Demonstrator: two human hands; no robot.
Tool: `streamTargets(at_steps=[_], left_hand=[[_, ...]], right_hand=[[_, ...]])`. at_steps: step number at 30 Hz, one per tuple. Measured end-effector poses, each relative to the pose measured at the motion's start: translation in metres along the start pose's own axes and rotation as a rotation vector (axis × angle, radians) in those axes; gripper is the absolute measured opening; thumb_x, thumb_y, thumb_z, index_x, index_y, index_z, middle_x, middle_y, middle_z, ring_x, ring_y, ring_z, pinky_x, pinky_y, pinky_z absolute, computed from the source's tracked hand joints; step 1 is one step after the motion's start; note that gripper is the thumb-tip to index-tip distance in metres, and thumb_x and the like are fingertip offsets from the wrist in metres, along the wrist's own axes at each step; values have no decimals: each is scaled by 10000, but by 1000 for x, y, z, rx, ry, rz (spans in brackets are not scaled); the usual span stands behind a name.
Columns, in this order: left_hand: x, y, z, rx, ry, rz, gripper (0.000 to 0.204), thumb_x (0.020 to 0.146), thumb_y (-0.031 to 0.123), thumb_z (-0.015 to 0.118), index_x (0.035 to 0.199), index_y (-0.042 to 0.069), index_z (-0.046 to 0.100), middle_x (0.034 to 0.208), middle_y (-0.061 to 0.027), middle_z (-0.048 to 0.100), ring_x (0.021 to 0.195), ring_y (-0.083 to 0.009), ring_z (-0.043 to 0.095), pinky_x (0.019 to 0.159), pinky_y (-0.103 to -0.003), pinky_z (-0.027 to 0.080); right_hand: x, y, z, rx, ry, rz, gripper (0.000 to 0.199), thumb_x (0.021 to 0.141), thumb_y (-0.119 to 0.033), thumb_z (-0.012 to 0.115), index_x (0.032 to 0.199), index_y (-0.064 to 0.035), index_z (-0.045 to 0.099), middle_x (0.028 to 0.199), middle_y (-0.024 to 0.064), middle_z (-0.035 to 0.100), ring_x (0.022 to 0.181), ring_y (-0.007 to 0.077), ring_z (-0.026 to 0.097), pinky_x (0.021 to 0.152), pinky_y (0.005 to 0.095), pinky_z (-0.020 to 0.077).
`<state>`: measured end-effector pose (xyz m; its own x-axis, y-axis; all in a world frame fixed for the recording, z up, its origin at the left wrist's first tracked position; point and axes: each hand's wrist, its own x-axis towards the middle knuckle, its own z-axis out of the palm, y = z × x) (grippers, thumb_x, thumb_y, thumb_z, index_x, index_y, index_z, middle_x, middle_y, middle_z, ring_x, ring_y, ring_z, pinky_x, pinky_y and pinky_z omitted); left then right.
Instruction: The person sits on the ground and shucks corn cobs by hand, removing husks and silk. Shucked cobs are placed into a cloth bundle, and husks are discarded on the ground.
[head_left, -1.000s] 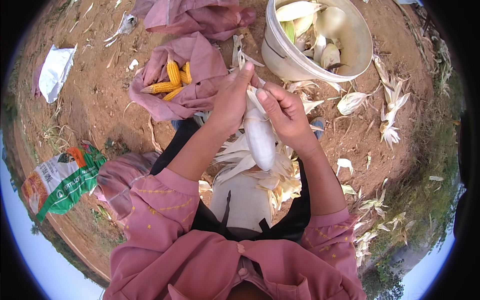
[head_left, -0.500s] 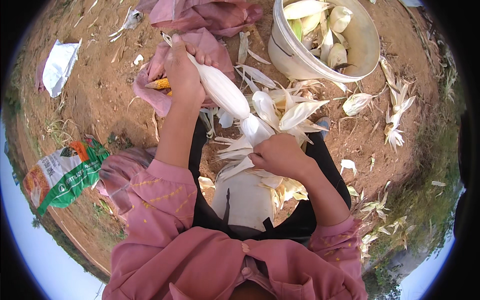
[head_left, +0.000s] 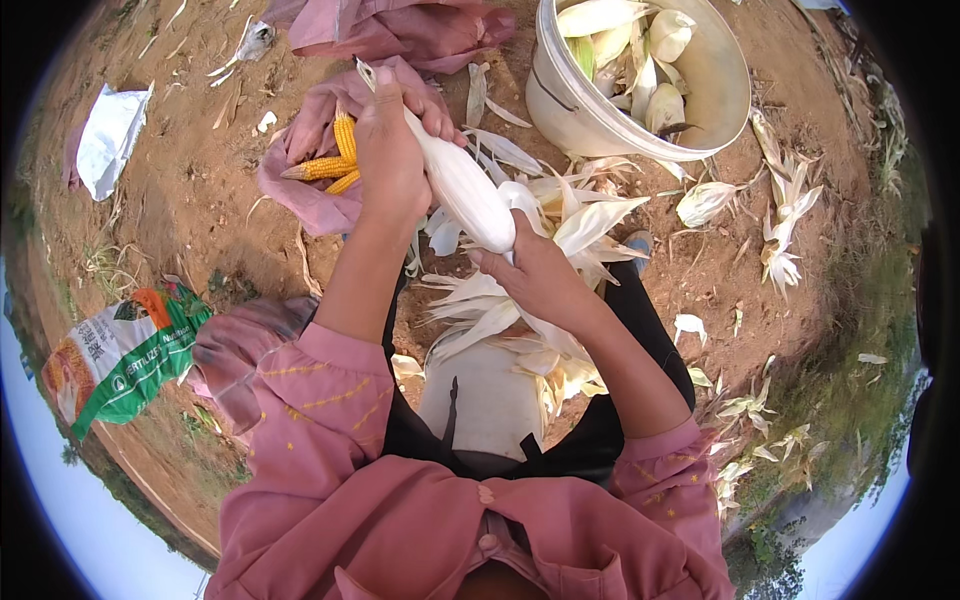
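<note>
An ear of corn (head_left: 462, 195) in pale white husk slants across the space in front of me. My left hand (head_left: 392, 150) is closed around its upper part, near the dark tip. At the lower end my right hand (head_left: 540, 270) grips the husk between thumb and fingers; the fingertips are partly hidden behind the ear. Below the hands, loose husks (head_left: 475, 315) lie heaped over a pale container (head_left: 480, 400) between my legs. Bare yellow corn cobs (head_left: 325, 168) rest on a pink sack (head_left: 345, 215) beyond my left forearm.
A white bucket (head_left: 735, 110) with several husk-covered ears (head_left: 668, 105) stands at the far right. Another husked ear (head_left: 708, 204) and stray husks (head_left: 790, 225) lie on the brown soil. At left are a green-and-white printed bag (head_left: 140, 350) and a white scrap sheet (head_left: 112, 140).
My right hand has let go of a peeled husk leaf and moved up to the ear's lower end. My left hand, still holding the ear, has shifted slightly right, uncovering more yellow cobs.
</note>
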<state>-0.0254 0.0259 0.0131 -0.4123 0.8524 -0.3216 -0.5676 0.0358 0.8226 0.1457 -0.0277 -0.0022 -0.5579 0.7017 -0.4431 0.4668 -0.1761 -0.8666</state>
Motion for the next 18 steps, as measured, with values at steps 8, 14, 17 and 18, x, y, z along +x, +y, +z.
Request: streamTargets(at_steps=[8,14,17,18], left_hand=[[-34,-23,20,162,-132,-273,444,793,284,695,1019,54,391,713,-85,553,540,-178,587,478,-317,524],[-28,-13,19,329,-267,-390,421,803,264,676,1058,47,422,704,-68,542,526,-159,582,461,-296,512],[-33,-13,21,437,-276,-341,412,804,253,671,1075,49,437,710,-62,545,522,-149,578,454,-281,503],[-32,-12,21,417,-288,-354,415,802,251,673,1081,51,439,712,-61,547,521,-148,576,456,-279,501]], right_hand=[[6,-5,-2,236,-46,-74,356,887,-187,569,1152,25,462,957,121,579,882,217,552,786,348,440],[-1,-10,-6,-285,-103,-21,318,869,-191,558,1026,76,487,818,227,602,756,357,602,696,412,473],[-5,-5,-5,-526,-115,-126,290,837,-150,556,950,109,494,717,231,597,658,379,598,609,439,478],[-5,-7,-6,-575,-108,-147,280,823,-136,559,927,116,496,691,221,596,630,372,598,582,442,476]])
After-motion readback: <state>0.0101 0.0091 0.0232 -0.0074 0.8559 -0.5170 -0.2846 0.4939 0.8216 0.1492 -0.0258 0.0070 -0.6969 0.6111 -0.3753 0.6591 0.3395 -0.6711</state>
